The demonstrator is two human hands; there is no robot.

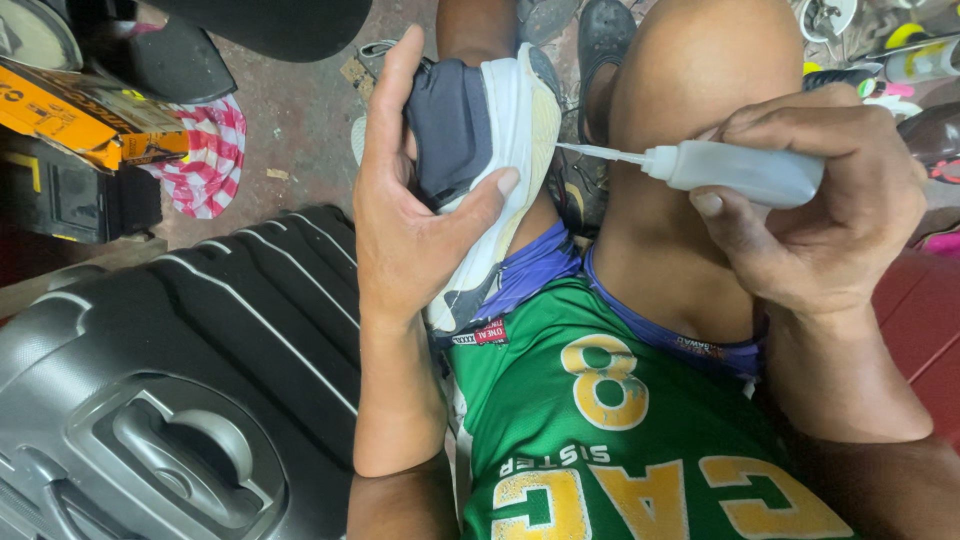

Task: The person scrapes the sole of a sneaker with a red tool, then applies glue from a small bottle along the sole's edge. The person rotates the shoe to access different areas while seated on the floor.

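Head view, the only 1 you have: you look down at your own 2 hands above your lap.

Your left hand (405, 215) holds a shoe (480, 170) up on its side. The fingers are wrapped around the dark cloth part, and the thumb (480, 200) presses on the pale sole. The shoe sits between your knees, close to your left leg.

Your right hand (810, 200) is closed around a small squeeze bottle (745, 172). The bottle is soft, pale plastic with a long thin tip (600, 153). The tip points left and reaches right to the edge of the shoe, where the sole meets the side. It looks like it is touching or almost touching that seam. You cannot see any drops or wet lines on the sole, so it is hard to tell how much of the seam has been done. The bottle is at about the middle of the sole's long edge, so the work looks partly begun, not finished.

Around you: a big black suitcase (200, 380) lies to your left. Behind it are a yellow box (90, 115) and a red and white cloth (210, 160) on the floor. Your green shirt (620, 440) fills the bottom. More bottles (920, 60) lie at the top right.
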